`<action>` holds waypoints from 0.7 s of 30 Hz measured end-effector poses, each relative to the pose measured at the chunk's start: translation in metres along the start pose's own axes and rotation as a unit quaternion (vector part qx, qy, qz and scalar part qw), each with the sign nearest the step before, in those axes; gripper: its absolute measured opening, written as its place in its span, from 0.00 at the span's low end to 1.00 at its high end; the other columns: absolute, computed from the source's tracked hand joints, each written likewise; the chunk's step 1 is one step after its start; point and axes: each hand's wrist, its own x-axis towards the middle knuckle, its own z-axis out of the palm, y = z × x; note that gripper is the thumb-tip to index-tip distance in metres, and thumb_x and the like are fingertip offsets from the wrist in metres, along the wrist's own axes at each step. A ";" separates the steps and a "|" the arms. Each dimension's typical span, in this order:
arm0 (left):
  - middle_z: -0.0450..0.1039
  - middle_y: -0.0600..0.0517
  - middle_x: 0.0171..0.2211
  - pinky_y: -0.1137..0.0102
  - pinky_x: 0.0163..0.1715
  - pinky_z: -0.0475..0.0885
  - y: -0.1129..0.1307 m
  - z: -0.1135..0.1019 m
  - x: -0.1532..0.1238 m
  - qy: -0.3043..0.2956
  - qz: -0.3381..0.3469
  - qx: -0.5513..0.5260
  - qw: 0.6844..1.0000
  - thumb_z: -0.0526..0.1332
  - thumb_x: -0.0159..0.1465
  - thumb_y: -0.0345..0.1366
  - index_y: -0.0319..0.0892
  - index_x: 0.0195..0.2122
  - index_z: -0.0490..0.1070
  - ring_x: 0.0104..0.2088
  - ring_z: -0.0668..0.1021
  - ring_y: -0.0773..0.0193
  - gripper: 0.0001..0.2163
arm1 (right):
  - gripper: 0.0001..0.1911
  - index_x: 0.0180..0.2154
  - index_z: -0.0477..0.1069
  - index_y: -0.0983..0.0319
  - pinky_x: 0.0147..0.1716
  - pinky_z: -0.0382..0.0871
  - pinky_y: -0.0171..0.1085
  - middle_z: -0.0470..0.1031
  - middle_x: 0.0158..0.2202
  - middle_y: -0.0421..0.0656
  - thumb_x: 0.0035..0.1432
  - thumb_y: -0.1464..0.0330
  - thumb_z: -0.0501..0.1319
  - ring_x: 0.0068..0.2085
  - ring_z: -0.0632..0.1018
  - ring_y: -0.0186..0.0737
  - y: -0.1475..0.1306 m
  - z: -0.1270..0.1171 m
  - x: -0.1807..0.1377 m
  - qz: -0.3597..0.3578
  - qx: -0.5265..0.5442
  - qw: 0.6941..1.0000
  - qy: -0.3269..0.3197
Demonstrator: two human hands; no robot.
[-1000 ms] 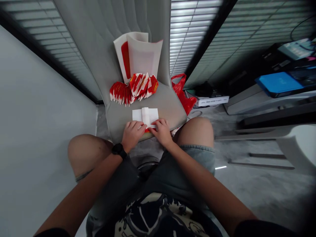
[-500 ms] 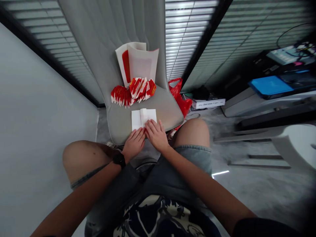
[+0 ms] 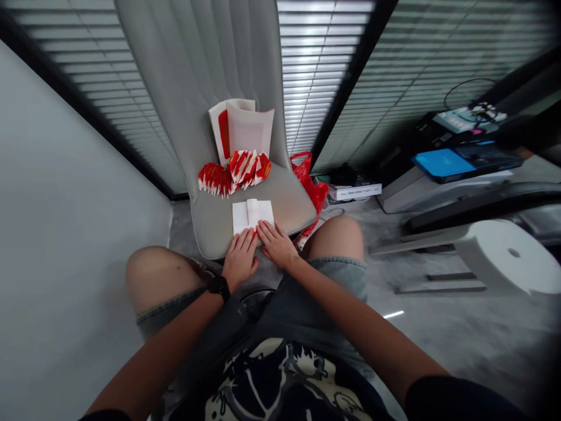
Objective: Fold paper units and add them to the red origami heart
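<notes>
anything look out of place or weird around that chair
The red plastic bag stands out: it sits crumpled against the right edge of the grey padded chair seat, looking dropped rather than put away. Nothing looks spilled or torn among the folded red-and-white paper pieces.

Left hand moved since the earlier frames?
Yes: against the grey chair seat, the left hand has drawn back toward the person, now across the seat's front edge.

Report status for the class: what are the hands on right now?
Left hand, right hand: flat, fingertips on near edge of folded white paper. Paper on grey chair seat. Folded red-and-white pieces farther back, apart from paper.
</notes>
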 end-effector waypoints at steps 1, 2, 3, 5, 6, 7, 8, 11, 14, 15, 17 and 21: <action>0.54 0.37 0.71 0.50 0.70 0.54 0.002 0.000 0.001 0.004 -0.010 -0.003 1.000 0.57 0.62 0.35 0.31 0.70 0.55 0.72 0.56 0.47 0.34 | 0.36 0.71 0.52 0.67 0.72 0.45 0.56 0.51 0.73 0.54 0.66 0.66 0.58 0.73 0.53 0.51 -0.002 -0.002 -0.001 0.001 0.002 1.000 0.003; 0.54 0.38 0.71 0.50 0.70 0.53 0.003 0.001 0.001 0.008 -0.018 -0.005 1.000 0.57 0.62 0.35 0.31 0.70 0.55 0.72 0.57 0.47 0.34 | 0.36 0.71 0.52 0.66 0.72 0.45 0.56 0.51 0.73 0.54 0.65 0.68 0.58 0.73 0.53 0.51 -0.003 -0.005 -0.003 0.005 0.004 1.000 0.009; 0.55 0.38 0.71 0.50 0.70 0.53 0.005 0.001 0.002 0.010 -0.022 -0.008 1.000 0.57 0.62 0.35 0.32 0.70 0.55 0.71 0.57 0.47 0.34 | 0.35 0.71 0.53 0.67 0.72 0.45 0.56 0.52 0.73 0.54 0.66 0.68 0.58 0.73 0.53 0.51 -0.004 -0.008 -0.004 0.012 0.006 1.000 0.015; 0.55 0.40 0.71 0.51 0.70 0.53 0.007 0.001 0.003 0.013 -0.028 -0.010 0.999 0.57 0.62 0.34 0.33 0.70 0.55 0.71 0.58 0.48 0.34 | 0.31 0.69 0.56 0.68 0.71 0.47 0.57 0.54 0.72 0.56 0.69 0.65 0.55 0.72 0.55 0.52 -0.004 -0.015 -0.006 0.031 0.009 0.999 0.025; 0.55 0.40 0.71 0.51 0.70 0.53 0.008 0.001 0.004 0.015 -0.033 -0.010 0.999 0.56 0.62 0.34 0.34 0.70 0.55 0.71 0.58 0.48 0.34 | 0.29 0.68 0.58 0.68 0.71 0.48 0.56 0.56 0.71 0.56 0.70 0.64 0.53 0.72 0.57 0.52 -0.001 -0.020 -0.004 0.037 0.012 0.999 0.028; 0.56 0.40 0.71 0.51 0.70 0.52 0.010 0.001 0.005 0.019 -0.038 -0.009 0.999 0.56 0.63 0.34 0.35 0.70 0.56 0.71 0.59 0.48 0.33 | 0.27 0.67 0.61 0.68 0.70 0.50 0.55 0.58 0.70 0.56 0.71 0.64 0.52 0.71 0.59 0.52 0.002 -0.025 -0.001 0.035 0.016 0.999 0.027; 0.56 0.40 0.70 0.50 0.70 0.52 0.012 0.001 0.005 0.023 -0.043 -0.007 0.999 0.56 0.63 0.34 0.34 0.69 0.57 0.70 0.59 0.47 0.32 | 0.25 0.65 0.64 0.67 0.70 0.52 0.54 0.60 0.69 0.56 0.72 0.65 0.51 0.70 0.61 0.51 0.007 -0.030 0.005 0.025 0.021 0.999 0.022; 0.59 0.36 0.68 0.49 0.70 0.53 0.020 0.000 0.008 0.036 -0.067 0.006 0.997 0.56 0.64 0.34 0.32 0.67 0.61 0.69 0.62 0.45 0.29 | 0.22 0.62 0.69 0.66 0.68 0.56 0.49 0.65 0.67 0.54 0.72 0.68 0.51 0.68 0.65 0.47 0.024 -0.041 0.033 -0.045 0.035 0.998 -0.005; 0.65 0.36 0.65 0.48 0.69 0.55 0.027 -0.002 0.008 0.039 -0.079 0.010 0.996 0.56 0.65 0.33 0.33 0.66 0.63 0.66 0.66 0.45 0.27 | 0.23 0.63 0.68 0.64 0.69 0.54 0.47 0.64 0.68 0.51 0.71 0.63 0.55 0.69 0.64 0.46 0.040 -0.043 0.068 -0.123 0.040 0.990 -0.048; 0.66 0.37 0.64 0.48 0.69 0.54 0.028 -0.003 0.007 0.038 -0.079 0.010 0.996 0.56 0.65 0.33 0.33 0.66 0.62 0.66 0.66 0.46 0.27 | 0.24 0.63 0.67 0.62 0.69 0.53 0.47 0.64 0.68 0.49 0.70 0.61 0.56 0.69 0.64 0.46 0.044 -0.042 0.078 -0.139 0.036 0.987 -0.068; 0.65 0.38 0.65 0.47 0.69 0.53 0.030 -0.005 0.006 0.037 -0.078 0.008 0.996 0.56 0.67 0.34 0.35 0.67 0.61 0.66 0.66 0.46 0.27 | 0.24 0.63 0.68 0.60 0.68 0.52 0.47 0.65 0.68 0.47 0.70 0.59 0.56 0.69 0.64 0.45 0.050 -0.039 0.092 -0.155 0.018 0.982 -0.108; 0.65 0.38 0.65 0.46 0.69 0.54 0.026 -0.015 0.007 0.055 -0.086 0.007 0.995 0.54 0.70 0.38 0.37 0.64 0.66 0.67 0.65 0.45 0.23 | 0.23 0.60 0.71 0.60 0.62 0.59 0.47 0.71 0.62 0.51 0.71 0.57 0.56 0.63 0.71 0.48 0.053 -0.040 0.094 -0.137 -0.004 0.986 -0.098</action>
